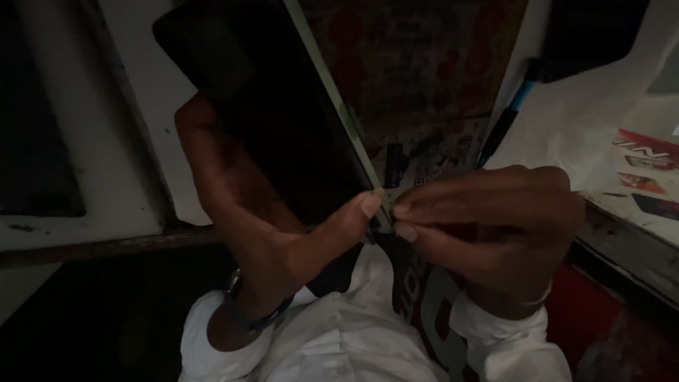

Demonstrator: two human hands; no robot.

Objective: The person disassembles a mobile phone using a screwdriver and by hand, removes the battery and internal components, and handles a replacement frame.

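Observation:
My left hand [269,212] holds a dark flat phone [276,106] from behind, screen toward me, with its thumb resting near the lower right corner. A thin pale-green film [332,92] runs along the phone's right edge. My right hand [488,219] pinches the lower end of that film between its fingertips, right beside the left thumb. A dark watch sits on my left wrist, and both sleeves are white. The light is very dim.
A white worktop [106,141] lies behind the phone at left. A printed sheet with red marks [417,64] is behind the hands. White paper and a blue pen [520,99] lie at right, with a printed box [647,166] at the far right.

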